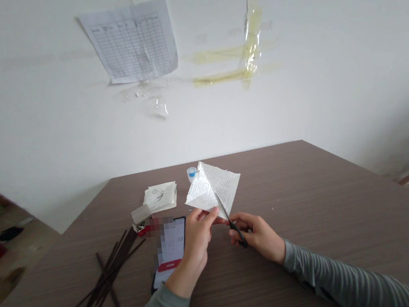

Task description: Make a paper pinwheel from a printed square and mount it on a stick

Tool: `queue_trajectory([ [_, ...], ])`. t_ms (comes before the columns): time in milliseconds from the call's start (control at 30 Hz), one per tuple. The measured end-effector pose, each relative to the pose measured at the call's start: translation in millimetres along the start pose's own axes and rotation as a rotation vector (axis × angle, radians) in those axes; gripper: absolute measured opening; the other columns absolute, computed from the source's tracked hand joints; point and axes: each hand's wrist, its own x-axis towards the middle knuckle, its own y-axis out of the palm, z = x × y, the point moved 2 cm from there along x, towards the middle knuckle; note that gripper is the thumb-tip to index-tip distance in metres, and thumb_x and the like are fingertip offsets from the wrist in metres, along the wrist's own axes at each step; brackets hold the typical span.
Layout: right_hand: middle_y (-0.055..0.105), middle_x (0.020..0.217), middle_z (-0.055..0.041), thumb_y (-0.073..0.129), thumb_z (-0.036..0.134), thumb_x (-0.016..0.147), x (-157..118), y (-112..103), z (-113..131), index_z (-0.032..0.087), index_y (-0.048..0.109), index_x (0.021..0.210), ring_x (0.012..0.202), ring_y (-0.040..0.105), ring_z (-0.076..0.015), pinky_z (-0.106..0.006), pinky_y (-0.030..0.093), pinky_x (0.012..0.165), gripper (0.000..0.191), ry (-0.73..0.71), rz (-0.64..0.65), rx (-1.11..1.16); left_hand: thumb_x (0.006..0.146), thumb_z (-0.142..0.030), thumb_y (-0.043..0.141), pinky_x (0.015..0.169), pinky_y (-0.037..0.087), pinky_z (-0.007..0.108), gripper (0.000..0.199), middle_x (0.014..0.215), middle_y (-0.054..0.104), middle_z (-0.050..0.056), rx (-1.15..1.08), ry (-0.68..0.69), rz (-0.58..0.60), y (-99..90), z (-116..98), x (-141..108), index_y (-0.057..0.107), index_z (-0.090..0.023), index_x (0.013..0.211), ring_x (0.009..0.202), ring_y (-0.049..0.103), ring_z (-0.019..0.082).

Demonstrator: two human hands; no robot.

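Note:
My left hand pinches the lower corner of a folded sheet of printed paper, which stands up over the table. My right hand is closed around the black handles of a pair of scissors. The thin metal blades point up and away from me, and their tips reach the sheet's lower edge. The two hands are close together, a little apart at the knuckles. Part of the sheet's back is hidden by its own fold.
The brown wood-grain table holds a smartphone, a bundle of dark thin sticks, a small stack of printed paper, and a small blue-and-white container. A gridded sheet is taped to the white wall behind.

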Motion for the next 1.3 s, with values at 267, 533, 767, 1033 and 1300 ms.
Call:
queue_trajectory([
  [267, 0.088, 0.078, -0.0091, 0.11, 0.088, 0.074, -2.6, 1.1, 7.4, 0.032, 0.089, 0.102, 0.076, 0.083, -0.0393, -0.052, 0.07, 0.075, 0.065, -0.003, -0.015, -0.004, 0.067, -0.056, 0.107, 0.047, 0.026, 0.02, 0.046, 0.084, 0.088, 0.006, 0.002, -0.003, 0.001, -0.9, 0.2, -0.2, 0.081, -0.023, 0.085, 0.071, 0.086, 0.025],
  [533, 0.089, 0.078, -0.0073, 0.11, 0.089, 0.076, -0.3, 2.1, 0.5, 0.032, 0.089, 0.103, 0.072, 0.081, -0.035, -0.049, 0.069, 0.071, 0.067, -0.027, -0.014, 0.013, 0.07, -0.058, 0.111, 0.047, 0.027, 0.02, 0.048, 0.08, 0.087, 0.005, 0.006, 0.017, 0.014, -2.2, 2.7, 1.5, 0.082, -0.023, 0.086, 0.072, 0.087, 0.025],
  [767, 0.089, 0.082, -0.0071, 0.112, 0.083, 0.078, 1.4, 1.7, -6.7, 0.029, 0.087, 0.111, 0.073, 0.08, -0.0318, -0.046, 0.067, 0.072, 0.068, -0.023, 0.01, 0.045, 0.068, -0.058, 0.112, 0.047, 0.026, 0.02, 0.049, 0.074, 0.084, 0.003, 0.002, 0.022, -0.01, -2.1, 1.5, 0.1, 0.083, -0.022, 0.084, 0.066, 0.08, 0.021],
  [1033, 0.092, 0.084, -0.0039, 0.112, 0.081, 0.081, 2.1, -0.8, -10.3, 0.031, 0.087, 0.112, 0.074, 0.082, -0.0311, -0.045, 0.069, 0.072, 0.064, -0.036, 0.059, 0.029, 0.065, -0.062, 0.112, 0.048, 0.024, 0.022, 0.054, 0.08, 0.086, 0.006, -0.019, 0.04, -0.057, -4.1, 1.6, 3.8, 0.081, -0.023, 0.086, 0.072, 0.083, 0.025],
  [1300, 0.093, 0.085, -0.0041, 0.103, 0.067, 0.094, 1.7, -13.1, -13.4, 0.025, 0.092, 0.119, 0.078, 0.082, -0.0287, -0.044, 0.065, 0.083, 0.05, -0.134, 0.043, -0.168, 0.078, -0.06, 0.105, 0.059, 0.043, 0.029, 0.042, 0.085, 0.089, 0.006, 0.053, 0.131, -0.134, -11.8, 4.1, 8.5, 0.084, -0.026, 0.09, 0.073, 0.077, 0.025],
])
